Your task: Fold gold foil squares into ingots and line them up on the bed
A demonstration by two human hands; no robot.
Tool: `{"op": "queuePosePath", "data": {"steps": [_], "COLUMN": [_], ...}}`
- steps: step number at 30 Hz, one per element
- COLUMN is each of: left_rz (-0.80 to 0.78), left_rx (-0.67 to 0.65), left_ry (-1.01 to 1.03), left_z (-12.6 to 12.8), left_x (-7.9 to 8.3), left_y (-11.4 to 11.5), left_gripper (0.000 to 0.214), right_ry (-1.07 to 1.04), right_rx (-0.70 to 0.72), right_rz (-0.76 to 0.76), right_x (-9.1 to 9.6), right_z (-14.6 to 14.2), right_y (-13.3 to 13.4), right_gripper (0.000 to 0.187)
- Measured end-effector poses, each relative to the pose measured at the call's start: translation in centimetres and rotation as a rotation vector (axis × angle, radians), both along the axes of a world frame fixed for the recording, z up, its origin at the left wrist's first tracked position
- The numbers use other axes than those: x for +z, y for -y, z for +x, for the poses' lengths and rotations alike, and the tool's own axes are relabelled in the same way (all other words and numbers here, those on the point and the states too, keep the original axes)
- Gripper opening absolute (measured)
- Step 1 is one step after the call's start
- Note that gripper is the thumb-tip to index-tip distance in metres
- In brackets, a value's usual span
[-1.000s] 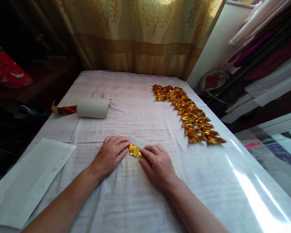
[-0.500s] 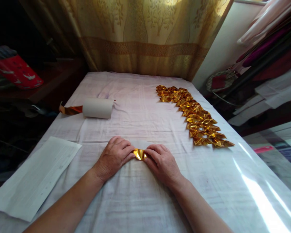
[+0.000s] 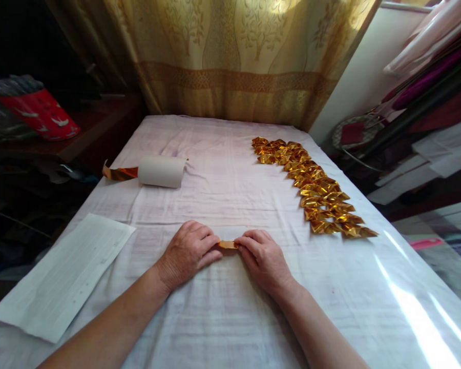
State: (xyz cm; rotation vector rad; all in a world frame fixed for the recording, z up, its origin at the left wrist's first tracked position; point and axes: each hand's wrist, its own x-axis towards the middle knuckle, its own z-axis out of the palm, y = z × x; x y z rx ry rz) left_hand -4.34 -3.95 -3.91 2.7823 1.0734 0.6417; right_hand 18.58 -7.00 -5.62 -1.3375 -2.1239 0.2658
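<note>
gold foil (image 3: 228, 245) pinched between both hands (image 3: 190, 252) (image 3: 265, 261)

Gold curtain (image 3: 230, 46) w/ tree pattern; red bird-print container (image 3: 42, 115) on dk. brown shelf (image 3: 111, 108), L of curtain; pale wall (image 3: 348, 84) just R of curtain; hanging clothes (image 3: 443, 148) farther R

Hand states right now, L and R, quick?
Left hand: closed, fingers pinching one end of the gold foil piece.
Right hand: closed, fingers pinching the other end.
</note>
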Motion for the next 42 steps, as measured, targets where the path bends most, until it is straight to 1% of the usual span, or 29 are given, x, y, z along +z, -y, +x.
{"op": "queuePosePath", "data": {"steps": [2, 8, 16, 19, 23, 25, 29, 33, 37, 42], "left_rz": [-0.019, -0.072, -0.094, -0.081, -0.093, -0.096, -0.07, -0.056, -0.083, -0.118], "left_rx": [0.007, 0.028, 0.07, 0.116, 0.208, 0.228, 0.222, 0.212, 0.186, 0.19], "left_ry": [0.012, 0.062, 0.049, 0.041, 0.054, 0.058, 0.063, 0.065, 0.047, 0.025], "left_z": [0.0, 0.1, 0.5, 0.8, 1.3, 1.4, 1.4, 1.3, 1.2, 1.4], "left_x": [-0.1, -0.4, -0.2, -0.4, -0.7, -0.9, -1.0, -1.2, -1.3, -1.2], "left_y": [0.1, 0.1, 0.6, 0.8, 1.0, 1.0, 1.1, 1.0, 0.8, 0.8], "left_gripper": [0.015, 0.018, 0.021, 0.018, 0.008, 0.009, 0.015, 0.015, 0.017, 0.016], "right_ry": [-0.002, -0.02, 0.087, 0.113, 0.103, 0.116, 0.148, 0.145, 0.116, 0.08], "right_rx": [0.004, 0.003, -0.04, -0.074, -0.144, -0.16, -0.167, -0.174, -0.154, -0.165], "right_rz": [-0.026, -0.1, -0.133, -0.145, -0.147, -0.135, -0.115, -0.114, -0.112, -0.098], "right_x": [0.1, 0.3, 0.6, 0.5, 0.3, 0.2, 0.2, 0.1, -0.1, -0.3], "right_z": [0.1, 0.4, 0.1, 0.0, -0.2, -0.2, -0.3, -0.4, -0.3, -0.2], "right_y": [0.0, 0.1, -0.6, -0.9, -1.2, -1.4, -1.8, -1.8, -1.6, -1.5], "right_gripper": [0.017, 0.021, 0.021, 0.018, 0.009, 0.01, 0.016, 0.015, 0.013, 0.018]}}
